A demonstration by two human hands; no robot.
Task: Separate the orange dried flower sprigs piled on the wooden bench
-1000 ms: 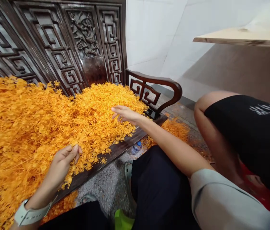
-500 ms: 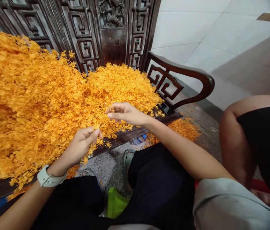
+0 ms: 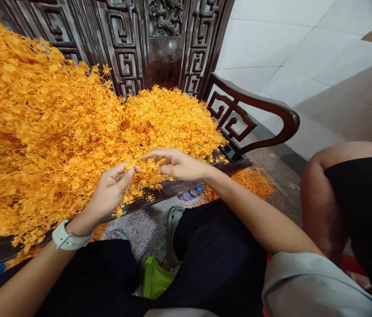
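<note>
A large heap of orange plastic flower pieces (image 3: pixel 70 127) with thin stems and star-shaped heads covers the seat of a dark carved wooden bench (image 3: pixel 173 188). Over the heap's front edge, my left hand (image 3: pixel 111 187) pinches a small orange flower piece (image 3: pixel 130 166) between thumb and fingertips. My right hand (image 3: pixel 181 164) is just to the right, palm down, with its index finger stretched towards that piece and its thumb apart. Nothing shows gripped in my right hand. Whether its fingertips touch the piece, I cannot tell.
The bench's curved armrest (image 3: pixel 271 110) rises at the right. Below the seat lie a plastic bottle (image 3: pixel 191 193) and loose orange strands (image 3: pixel 255 182). A bright green object (image 3: pixel 156 279) stands between my legs. Another person's knee (image 3: pixel 321 185) is close on the right.
My right hand has turned palm down and moved its fingers left, closer to my left hand; its earlier pinch near an orange strand has opened. My left hand has risen slightly, still pinching.
</note>
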